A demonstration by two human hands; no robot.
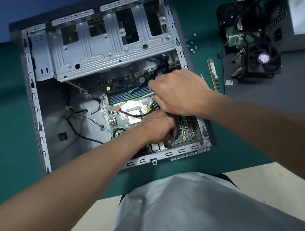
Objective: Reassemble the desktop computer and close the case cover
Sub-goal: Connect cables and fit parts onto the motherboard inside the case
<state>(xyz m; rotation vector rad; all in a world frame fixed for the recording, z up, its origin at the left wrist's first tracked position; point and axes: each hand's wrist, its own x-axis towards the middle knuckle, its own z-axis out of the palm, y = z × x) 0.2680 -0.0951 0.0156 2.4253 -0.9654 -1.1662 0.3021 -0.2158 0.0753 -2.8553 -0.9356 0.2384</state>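
Forearms [76,180] reach from lower frame into the case [36,111]. My right hand [178,92] grips a metal shaft [148,94], probably a screwdriver. Its axis points frame-left over the board [122,119] at centre. My left hand [158,127], just below, curls onto the board; I cannot tell what it holds.

Bare forearms [62,189]; pale grey garment [176,211], softly creased.

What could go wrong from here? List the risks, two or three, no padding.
1. The right hand grips a silver metal tool shaft across the blue and green memory slots; a slip might gouge the green motherboard.
2. A black cable crosses the bare processor area; the black fan cooler could pinch it.
3. Small loose silver screws on the green mat could scatter.
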